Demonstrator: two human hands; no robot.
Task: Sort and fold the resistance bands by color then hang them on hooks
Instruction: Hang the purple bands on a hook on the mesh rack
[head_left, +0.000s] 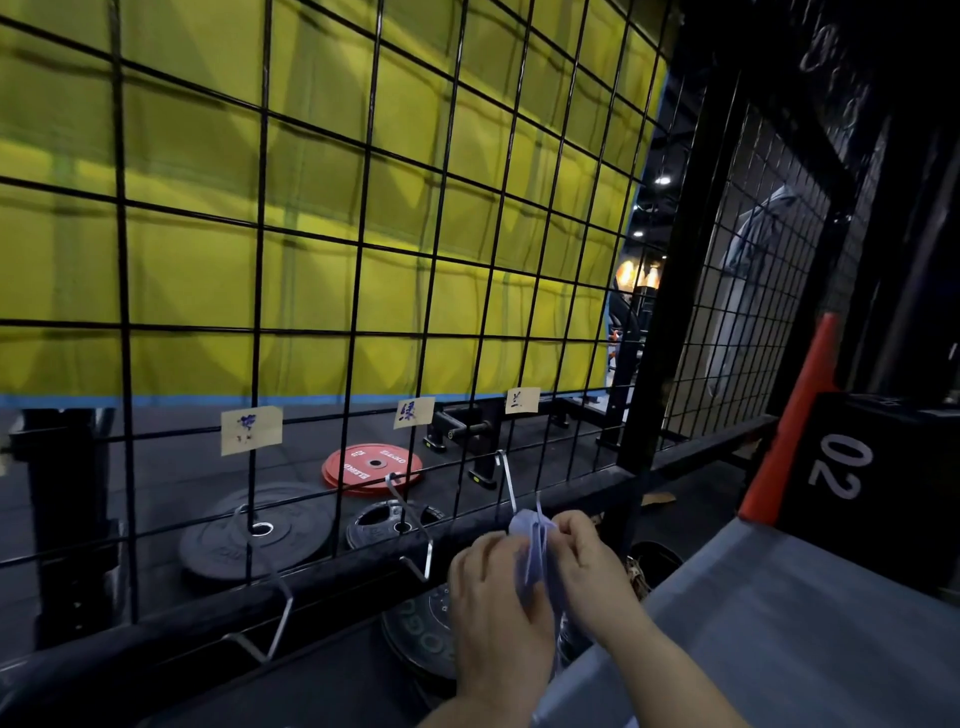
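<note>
Both hands meet close in front of a black wire grid (363, 239). The left hand (496, 592) has its fingers curled onto the lower part of a pale blue resistance band (531, 540). The right hand (584, 561) pinches the band's upper folds between thumb and fingertips. The band is bunched in several layers between the two hands, with a thin edge standing up just above the right hand. Directly above the hands a metal hook (506, 480) hangs from the grid. Its lower end comes down close to the top of the band, and whether the two touch cannot be told. A second hook (415, 530) hangs just left of the left hand, and a third hook (265, 597) hangs well farther left; both are bare. Higher on the grid, a paper label (522, 400) sits above the hands, a middle label (414, 412) up and to the left, and a left label (251, 430) farther left still; each bears handwritten marks too blurred to read. Beyond the grid, up and left of the hands, a red weight plate (371, 464) and a large black plate (260, 530) lie flat on the dark floor. To the right of the right hand runs a grey counter (779, 623), and above it stands a black box (872, 467) marked "02".
</note>
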